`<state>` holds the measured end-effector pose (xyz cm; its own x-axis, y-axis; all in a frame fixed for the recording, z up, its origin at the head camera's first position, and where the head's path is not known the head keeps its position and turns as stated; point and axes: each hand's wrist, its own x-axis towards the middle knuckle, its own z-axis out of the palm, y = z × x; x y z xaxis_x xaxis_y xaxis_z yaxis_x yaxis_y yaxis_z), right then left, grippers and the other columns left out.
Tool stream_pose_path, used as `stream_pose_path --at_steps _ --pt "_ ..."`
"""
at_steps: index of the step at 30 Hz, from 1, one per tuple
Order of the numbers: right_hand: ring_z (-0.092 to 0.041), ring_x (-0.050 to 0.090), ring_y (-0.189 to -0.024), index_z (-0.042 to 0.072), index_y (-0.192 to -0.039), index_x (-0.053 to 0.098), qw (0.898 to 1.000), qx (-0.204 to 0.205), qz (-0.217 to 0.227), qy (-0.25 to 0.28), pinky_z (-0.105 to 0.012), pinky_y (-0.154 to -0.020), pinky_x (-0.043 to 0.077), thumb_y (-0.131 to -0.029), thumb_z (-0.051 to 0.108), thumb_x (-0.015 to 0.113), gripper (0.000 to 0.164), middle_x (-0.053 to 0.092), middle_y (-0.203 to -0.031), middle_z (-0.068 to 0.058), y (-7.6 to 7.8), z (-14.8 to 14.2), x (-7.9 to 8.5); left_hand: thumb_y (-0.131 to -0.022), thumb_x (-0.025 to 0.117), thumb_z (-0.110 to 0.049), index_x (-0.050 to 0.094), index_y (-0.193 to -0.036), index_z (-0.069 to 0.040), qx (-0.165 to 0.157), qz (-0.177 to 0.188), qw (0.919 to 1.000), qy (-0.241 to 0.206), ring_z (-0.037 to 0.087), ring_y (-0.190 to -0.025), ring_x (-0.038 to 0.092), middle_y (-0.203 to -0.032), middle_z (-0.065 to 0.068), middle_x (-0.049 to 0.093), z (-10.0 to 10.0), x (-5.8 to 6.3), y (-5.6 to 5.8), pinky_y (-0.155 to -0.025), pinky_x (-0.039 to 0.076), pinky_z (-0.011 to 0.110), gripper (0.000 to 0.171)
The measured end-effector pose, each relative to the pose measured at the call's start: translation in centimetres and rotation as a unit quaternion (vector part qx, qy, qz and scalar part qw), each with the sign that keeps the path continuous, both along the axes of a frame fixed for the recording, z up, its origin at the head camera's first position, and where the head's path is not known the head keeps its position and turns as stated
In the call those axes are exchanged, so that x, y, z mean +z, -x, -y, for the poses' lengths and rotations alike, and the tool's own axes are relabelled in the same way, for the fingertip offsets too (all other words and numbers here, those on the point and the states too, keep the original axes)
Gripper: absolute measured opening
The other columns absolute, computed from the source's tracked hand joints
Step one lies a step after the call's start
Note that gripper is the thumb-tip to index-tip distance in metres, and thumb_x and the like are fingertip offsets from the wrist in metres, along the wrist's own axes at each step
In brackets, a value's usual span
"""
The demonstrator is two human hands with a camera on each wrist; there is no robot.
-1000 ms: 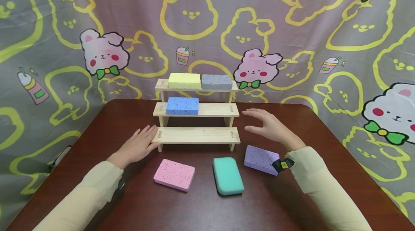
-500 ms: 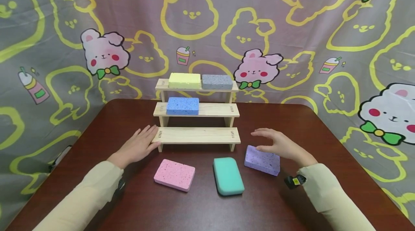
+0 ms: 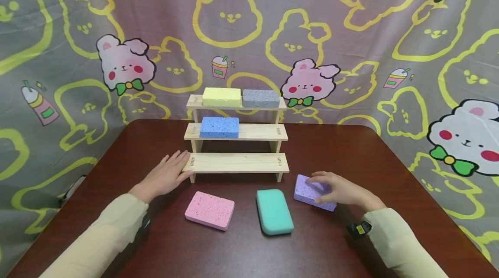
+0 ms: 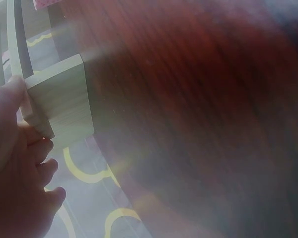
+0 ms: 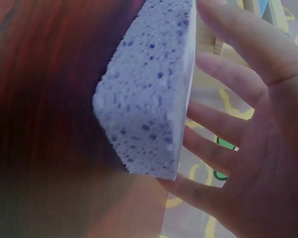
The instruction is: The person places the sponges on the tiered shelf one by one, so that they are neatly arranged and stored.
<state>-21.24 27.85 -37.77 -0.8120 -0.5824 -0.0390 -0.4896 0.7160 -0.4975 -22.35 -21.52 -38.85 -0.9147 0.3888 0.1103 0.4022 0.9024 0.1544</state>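
A pale wooden three-tier stand (image 3: 236, 162) is at the middle of the table. My left hand (image 3: 165, 175) holds the left end of its lowest shelf, thumb at the front edge and fingers at the far corner. In the left wrist view the thumb (image 4: 15, 91) touches the plank. The right hand (image 3: 345, 190) is spread over a purple sponge (image 3: 306, 188) lying right of the stand. Right wrist view shows that sponge (image 5: 139, 84) with fingers (image 5: 216, 119) stretched across its upper side; firm contact is unclear. A pink sponge (image 3: 209, 210) and a teal sponge (image 3: 274, 212) lie in front.
Yellow (image 3: 221, 97) and grey (image 3: 260, 98) sponges sit side by side on the top shelf. A blue sponge (image 3: 219, 127) occupies the middle shelf's left part. Behind the dark brown table (image 3: 234, 256) hangs a patterned curtain (image 3: 249, 61).
My right hand has moved down and towards me, from beside the stand's middle shelf to the purple sponge. The left hand and the stand stay where they were.
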Motion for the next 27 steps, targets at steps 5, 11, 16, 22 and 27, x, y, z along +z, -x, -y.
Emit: stream_pose_path --at_steps 5,11,16,22,27 --pt "-0.043 0.037 -0.117 0.013 -0.126 0.056 1.0 0.005 0.006 -0.015 -0.062 -0.089 0.033 -0.072 0.034 0.078 0.062 0.041 -0.132 -0.024 -0.35 -0.32 -0.15 -0.095 0.047 -0.035 0.029 -0.139 0.008 -0.002 -0.002 1.0 0.003 0.041 -0.132 0.02 -0.142 0.025 0.03 0.01 0.02 -0.03 -0.104 0.015 0.056 0.064" --pt "-0.038 0.033 -0.115 0.016 -0.13 0.054 1.0 -0.003 0.01 -0.028 -0.058 -0.086 0.036 -0.07 0.029 0.08 0.066 0.038 -0.131 -0.02 -0.56 -0.52 -0.22 -0.095 0.047 -0.034 0.029 -0.139 0.009 -0.005 -0.004 1.0 0.003 0.042 -0.132 0.021 -0.142 0.025 0.03 -0.01 0.11 -0.13 -0.104 0.016 0.056 0.064" --pt "-0.033 0.035 -0.111 0.019 -0.129 0.055 0.999 -0.011 -0.002 -0.036 -0.052 -0.083 0.039 -0.07 0.023 0.08 0.065 0.04 -0.125 -0.015 -0.57 -0.58 -0.3 -0.095 0.047 -0.035 0.029 -0.139 0.009 -0.004 -0.002 1.0 0.0 0.042 -0.132 0.021 -0.142 0.026 0.03 -0.04 0.18 -0.16 -0.104 0.015 0.056 0.064" --pt "-0.032 0.039 -0.108 0.018 -0.129 0.056 0.999 -0.013 -0.006 -0.036 -0.05 -0.083 0.041 -0.071 0.022 0.079 0.062 0.043 -0.124 -0.013 -0.55 -0.69 -0.31 -0.095 0.048 -0.034 0.029 -0.139 0.009 -0.004 -0.002 1.0 -0.002 0.042 -0.132 0.021 -0.142 0.026 0.03 -0.03 0.16 -0.17 -0.104 0.015 0.056 0.064" --pt "-0.035 0.042 -0.11 0.016 -0.126 0.058 0.999 -0.006 -0.026 -0.03 -0.054 -0.085 0.041 -0.074 0.019 0.076 0.056 0.046 -0.125 -0.015 -0.45 -0.96 -0.46 -0.095 0.048 -0.035 0.029 -0.139 0.009 -0.003 -0.004 1.0 0.001 0.042 -0.132 0.022 -0.142 0.025 0.03 -0.03 0.18 -0.16 -0.104 0.016 0.056 0.064"
